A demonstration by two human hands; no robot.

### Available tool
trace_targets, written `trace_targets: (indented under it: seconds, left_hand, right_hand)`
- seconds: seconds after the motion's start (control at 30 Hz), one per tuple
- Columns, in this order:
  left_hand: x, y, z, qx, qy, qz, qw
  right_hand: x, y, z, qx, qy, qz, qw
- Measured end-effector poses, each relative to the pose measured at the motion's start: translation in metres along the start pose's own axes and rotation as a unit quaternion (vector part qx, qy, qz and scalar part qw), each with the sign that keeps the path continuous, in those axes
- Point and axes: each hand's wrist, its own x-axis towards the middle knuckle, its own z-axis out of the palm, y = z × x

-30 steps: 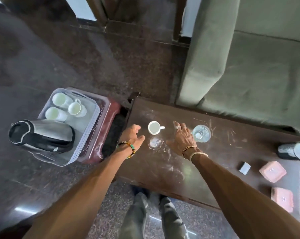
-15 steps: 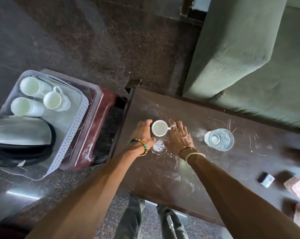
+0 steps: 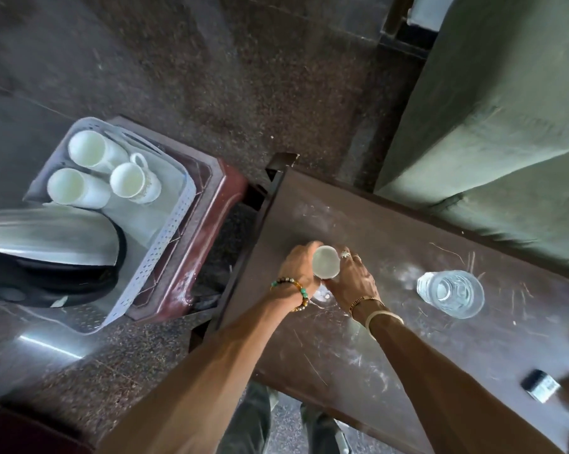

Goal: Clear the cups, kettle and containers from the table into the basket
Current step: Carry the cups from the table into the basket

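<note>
No readable text, label, brand or number shows on anything here.

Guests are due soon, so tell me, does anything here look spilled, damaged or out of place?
Yes. The dark brown wooden table is scuffed with pale scratches and whitish smears around both hands, and a small wet-looking ring mark shows just below the white cup. The steel kettle lies on its side in the grey perforated basket.

Both hands, left (image 3: 301, 273) and right (image 3: 352, 281), clasp a white cup (image 3: 325, 266) over the table (image 3: 407, 322) (near its basket-side end); glass (image 3: 450, 293) right of the cup; basket (image 3: 165, 253) left.
</note>
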Motion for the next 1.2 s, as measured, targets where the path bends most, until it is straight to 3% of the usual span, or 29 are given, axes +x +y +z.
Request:
trace_targets:
  seconds: [0.27,0.47,0.73,1.03,1.2]
  left_hand:
    - [-0.062,-0.011,-0.09,-0.039,0.021,-0.004,0.999]
    - [-0.104,-0.011,-0.189,-0.033,0.087,0.005,0.996]
    - [-0.15,-0.034,-0.293,-0.019,0.119,0.02,0.993]
    - [-0.173,-0.059,-0.345,-0.041,0.137,0.022,0.99]
    - [-0.179,-0.068,-0.341,-0.033,0.15,-0.028,0.988]
  right_hand:
    - [-0.052,-0.072,-0.044,-0.076,-0.041,-0.067,0.994]
    - [-0.093,-0.171,-0.086,-0.096,-0.026,-0.106,0.989]
    - [-0.146,-0.269,-0.103,-0.113,0.019,-0.18,0.977]
    - [-0.162,-0.322,-0.099,-0.11,0.034,-0.227,0.967]
    - [-0.158,-0.33,-0.084,-0.123,0.012,-0.253,0.959]
